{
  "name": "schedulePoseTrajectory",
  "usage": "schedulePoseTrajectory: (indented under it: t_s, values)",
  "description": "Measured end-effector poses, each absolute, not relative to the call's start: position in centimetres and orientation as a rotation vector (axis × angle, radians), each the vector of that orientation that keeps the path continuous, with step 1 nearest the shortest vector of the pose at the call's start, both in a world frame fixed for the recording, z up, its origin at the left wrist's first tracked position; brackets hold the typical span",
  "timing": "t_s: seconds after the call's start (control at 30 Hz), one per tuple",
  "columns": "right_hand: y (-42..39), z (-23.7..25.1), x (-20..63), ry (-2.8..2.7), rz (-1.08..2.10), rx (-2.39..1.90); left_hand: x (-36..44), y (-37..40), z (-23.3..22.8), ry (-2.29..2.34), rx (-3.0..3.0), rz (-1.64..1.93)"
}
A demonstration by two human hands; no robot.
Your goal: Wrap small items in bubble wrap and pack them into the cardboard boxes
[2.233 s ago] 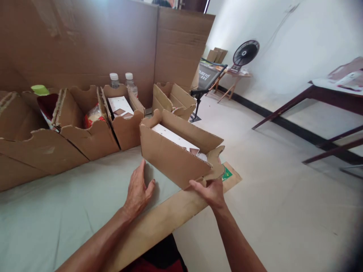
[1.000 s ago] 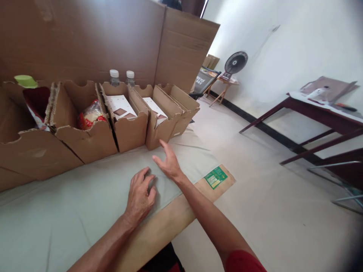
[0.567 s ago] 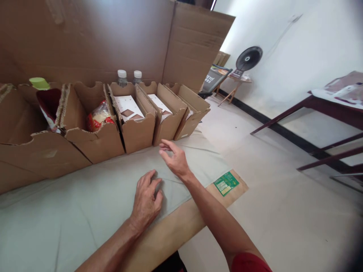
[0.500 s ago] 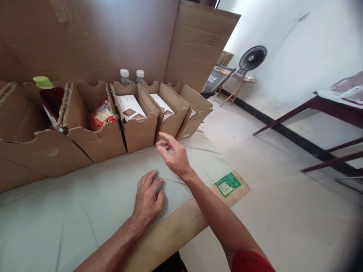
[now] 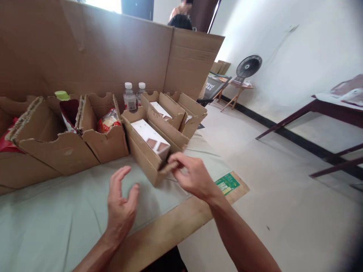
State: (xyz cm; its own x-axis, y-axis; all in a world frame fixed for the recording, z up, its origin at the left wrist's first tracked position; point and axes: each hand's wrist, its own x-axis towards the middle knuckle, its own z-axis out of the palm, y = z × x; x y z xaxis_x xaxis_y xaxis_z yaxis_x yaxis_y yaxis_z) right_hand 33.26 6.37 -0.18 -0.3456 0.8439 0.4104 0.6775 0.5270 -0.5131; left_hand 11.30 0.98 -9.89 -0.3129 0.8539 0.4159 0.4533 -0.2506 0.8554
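My right hand (image 5: 190, 175) pinches the front edge of an open cardboard tray box (image 5: 141, 157) that sticks out from the row toward me. A white carton with brown squares (image 5: 150, 138) lies inside it. Just left of that box, my left hand (image 5: 121, 206) hovers over the pale green table cover (image 5: 56, 223) with fingers spread, holding nothing. Two similar cardboard boxes (image 5: 176, 113) stand behind to the right, one with a white carton.
More open cardboard boxes (image 5: 104, 145) line the left, holding red snack packets (image 5: 108, 120). Two water bottles (image 5: 130, 96) stand before a tall cardboard wall (image 5: 113, 56). A person is behind it. A fan (image 5: 248, 67) and dark tables (image 5: 320, 109) stand on the floor.
My right hand reached forward, gripped the middle box and drew it out of the row toward me. My left hand lifted off the table and opened.
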Motion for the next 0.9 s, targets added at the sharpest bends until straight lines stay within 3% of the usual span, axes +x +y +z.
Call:
schedulePoseTrajectory:
  t_s: [0.17, 0.3, 0.5, 0.8, 0.9]
  values:
    - [-1.4, -1.8, 43.9, -1.872, 0.346, -1.187, 8.2, -2.9, -9.7, 1.674, 1.446, 1.483]
    - [-4.3, -5.7, 46.9, -1.492, 0.562, -1.264, 10.0, -4.6, -10.5, 1.572, 1.483, 1.349]
    - [-4.2, -9.5, 43.3, -1.546, 0.675, -1.293, 12.1, -4.2, -11.3, 1.526, 1.482, 1.297]
    - [6.2, -7.7, 33.5, -1.819, 0.923, -1.05, 4.2, -0.1, -9.6, 1.992, 1.323, 1.401]
    - [6.8, -5.2, 33.3, -1.896, 0.742, -1.074, 3.7, 0.3, -10.3, 1.955, 1.267, 1.353]
